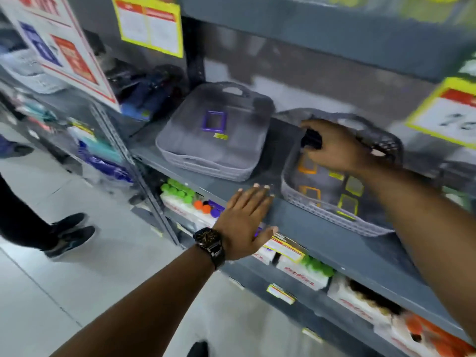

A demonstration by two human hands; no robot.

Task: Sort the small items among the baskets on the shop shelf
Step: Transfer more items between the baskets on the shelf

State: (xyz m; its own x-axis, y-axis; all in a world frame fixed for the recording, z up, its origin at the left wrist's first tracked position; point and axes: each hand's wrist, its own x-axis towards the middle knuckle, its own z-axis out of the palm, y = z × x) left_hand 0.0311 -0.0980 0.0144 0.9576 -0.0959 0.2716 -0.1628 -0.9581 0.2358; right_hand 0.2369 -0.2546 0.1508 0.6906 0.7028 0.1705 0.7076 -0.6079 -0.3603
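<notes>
The right hand [334, 148] is gripping a small dark item [312, 140] over the perforated grey plastic basket [334, 215] of square frames, while the left hand [244, 222] is lying flat, fingers spread, on the smooth metal shelf edge [322, 235] beside a second basket [206, 166].

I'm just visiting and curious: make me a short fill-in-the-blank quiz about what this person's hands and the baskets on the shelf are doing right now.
1. The right hand closes on a small ____ item above the right basket.
2. The left hand lies flat on the shelf edge, and its wrist wears a ____.
3. The left basket holds one frame coloured ____.
4. The right basket's frames are orange and ____.

Missing words: black; watch; purple; yellow
</notes>
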